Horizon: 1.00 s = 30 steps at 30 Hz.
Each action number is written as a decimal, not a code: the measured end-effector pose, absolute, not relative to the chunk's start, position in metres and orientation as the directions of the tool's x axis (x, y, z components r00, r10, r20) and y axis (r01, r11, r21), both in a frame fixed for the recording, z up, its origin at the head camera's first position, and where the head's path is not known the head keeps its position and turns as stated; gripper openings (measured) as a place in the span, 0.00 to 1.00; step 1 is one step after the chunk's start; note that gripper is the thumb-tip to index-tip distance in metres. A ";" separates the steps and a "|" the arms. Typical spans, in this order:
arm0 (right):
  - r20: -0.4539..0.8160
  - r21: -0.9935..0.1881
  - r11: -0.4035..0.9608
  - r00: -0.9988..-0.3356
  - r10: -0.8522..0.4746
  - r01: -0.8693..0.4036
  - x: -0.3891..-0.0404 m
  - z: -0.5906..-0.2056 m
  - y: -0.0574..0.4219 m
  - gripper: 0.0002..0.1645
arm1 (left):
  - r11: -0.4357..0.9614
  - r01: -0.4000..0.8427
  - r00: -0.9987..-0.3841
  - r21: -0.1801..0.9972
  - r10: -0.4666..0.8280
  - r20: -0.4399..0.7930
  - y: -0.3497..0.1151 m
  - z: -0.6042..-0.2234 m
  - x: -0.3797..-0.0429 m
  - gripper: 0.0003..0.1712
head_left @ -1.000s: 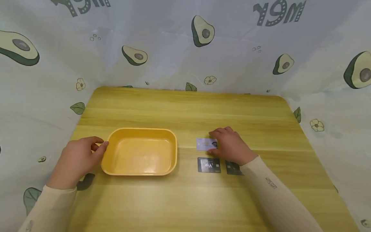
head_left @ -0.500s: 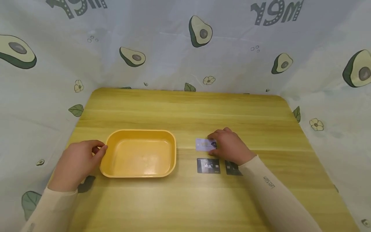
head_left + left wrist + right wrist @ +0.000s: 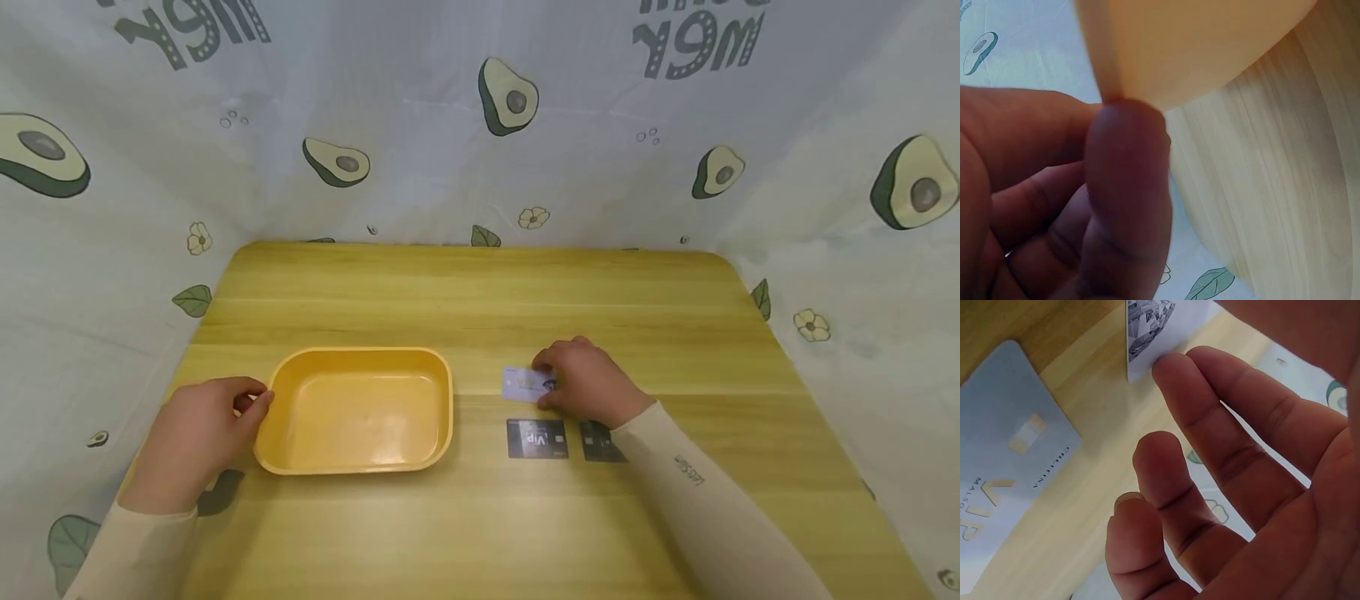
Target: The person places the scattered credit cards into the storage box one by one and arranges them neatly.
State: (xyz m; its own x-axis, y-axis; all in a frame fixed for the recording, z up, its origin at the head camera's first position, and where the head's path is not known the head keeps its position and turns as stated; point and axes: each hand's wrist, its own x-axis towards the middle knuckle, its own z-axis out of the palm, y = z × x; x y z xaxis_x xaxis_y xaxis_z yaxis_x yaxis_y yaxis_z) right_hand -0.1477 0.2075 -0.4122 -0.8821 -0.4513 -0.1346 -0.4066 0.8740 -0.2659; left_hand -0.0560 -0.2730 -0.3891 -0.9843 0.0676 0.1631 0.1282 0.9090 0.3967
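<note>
My left hand (image 3: 201, 433) pinches the left rim of a yellow plastic tray (image 3: 448, 417) between thumb and fingers; the tray's wall (image 3: 1197, 44) fills the top of the left wrist view. On the right, my right hand (image 3: 588, 382) holds a pale lilac card (image 3: 519, 382), fingers at its far edge and thumb at its near edge. A diamond picture on this card (image 3: 1146, 331) shows in the right wrist view, beside the fingertips (image 3: 1175, 372). The palm covers the card's right end.
A dark VIP card (image 3: 537, 438) lies just in front of the lilac one. Right of it is a second dark card (image 3: 598, 443), partly hidden by the right wrist and sleeve. The wooden tabletop (image 3: 480, 312) meets an avocado-print cloth (image 3: 420, 100) behind and at both sides.
The head view has tilted slightly, so the whole scene sits lower. Both hands keep their places at the tray's rim and the lilac card.
</note>
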 end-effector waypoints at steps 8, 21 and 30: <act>-0.200 -0.266 0.887 -0.879 -0.434 -0.377 -0.151 -0.412 0.206 0.28 | 0.911 0.132 -0.983 0.390 0.068 0.173 -0.272 -0.391 -0.055 0.05; -0.227 -0.292 0.874 -0.859 -0.459 -0.389 -0.157 -0.411 0.207 0.26 | 0.907 0.162 -0.976 0.388 0.088 0.202 -0.268 -0.390 -0.053 0.05; -0.250 -0.254 0.873 -0.844 -0.475 -0.416 -0.157 -0.410 0.205 0.26 | 0.902 0.184 -0.972 0.390 0.108 0.210 -0.268 -0.391 -0.054 0.04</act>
State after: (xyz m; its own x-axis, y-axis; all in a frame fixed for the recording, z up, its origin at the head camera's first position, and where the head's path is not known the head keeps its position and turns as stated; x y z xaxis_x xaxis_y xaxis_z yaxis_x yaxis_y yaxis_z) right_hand -0.1570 0.2050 -0.4099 -0.8437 -0.4750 -0.2503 -0.4162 0.8731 -0.2538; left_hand -0.0544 -0.2681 -0.3911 -0.9717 0.1077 0.2102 0.1844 0.9020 0.3904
